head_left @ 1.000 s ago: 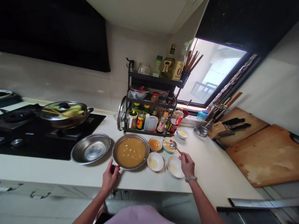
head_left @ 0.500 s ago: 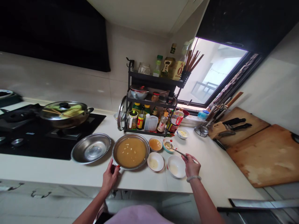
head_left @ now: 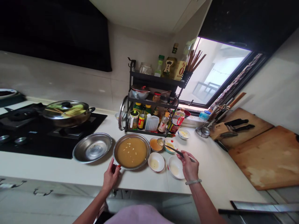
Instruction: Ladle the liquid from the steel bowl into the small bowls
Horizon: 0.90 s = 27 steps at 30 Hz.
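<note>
My right hand [head_left: 190,166], with a bracelet at the wrist, is closed round the handle of a metal spoon [head_left: 174,149]. The spoon's head is above the right edge of a small bowl of orange-brown liquid [head_left: 154,145]. Under the spoon's shaft stands a patterned bowl [head_left: 170,150] with pale yellow contents. My left hand [head_left: 111,175] is at the lower left rim of a metal basin [head_left: 114,154], fingers curled against it. Brown liquid with pale bits floating in it fills the basin. Two white bowls, one [head_left: 156,169] beside the basin and another [head_left: 175,175] near my right hand, hold some pale contents.
A metal dish [head_left: 92,149] stands left of the basin. A lidded pan [head_left: 66,116] sits on the black stove [head_left: 56,146]. Behind the bowls rises a rack [head_left: 153,101] of bottles and jars. Knives in a block [head_left: 220,130] and cutting boards [head_left: 263,158] are at the right.
My right hand has moved the spoon left, from inside the patterned bowl to above the edge of the orange-brown liquid's bowl. My left hand remains at the basin's rim.
</note>
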Each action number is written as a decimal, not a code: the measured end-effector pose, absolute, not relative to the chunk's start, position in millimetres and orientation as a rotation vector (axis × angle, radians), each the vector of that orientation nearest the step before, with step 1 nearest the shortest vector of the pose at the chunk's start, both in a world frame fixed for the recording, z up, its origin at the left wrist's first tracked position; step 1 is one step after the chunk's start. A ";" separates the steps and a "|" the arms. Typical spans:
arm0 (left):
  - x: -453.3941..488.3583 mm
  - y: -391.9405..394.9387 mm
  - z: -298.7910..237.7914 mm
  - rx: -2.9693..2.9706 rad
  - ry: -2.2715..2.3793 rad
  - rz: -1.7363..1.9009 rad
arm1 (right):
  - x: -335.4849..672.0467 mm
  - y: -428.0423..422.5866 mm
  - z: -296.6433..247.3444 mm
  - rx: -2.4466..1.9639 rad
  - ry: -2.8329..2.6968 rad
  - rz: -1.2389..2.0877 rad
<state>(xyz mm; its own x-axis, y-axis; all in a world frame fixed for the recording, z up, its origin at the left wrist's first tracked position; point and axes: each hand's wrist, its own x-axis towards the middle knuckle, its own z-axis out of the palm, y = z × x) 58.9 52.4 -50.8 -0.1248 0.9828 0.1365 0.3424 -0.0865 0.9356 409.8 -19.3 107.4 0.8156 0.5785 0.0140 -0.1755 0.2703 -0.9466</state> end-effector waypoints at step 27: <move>59.1 51.6 -48.9 1.474 1.530 1.215 | 458.6 -19.7 49.9 -1.608 -0.988 0.138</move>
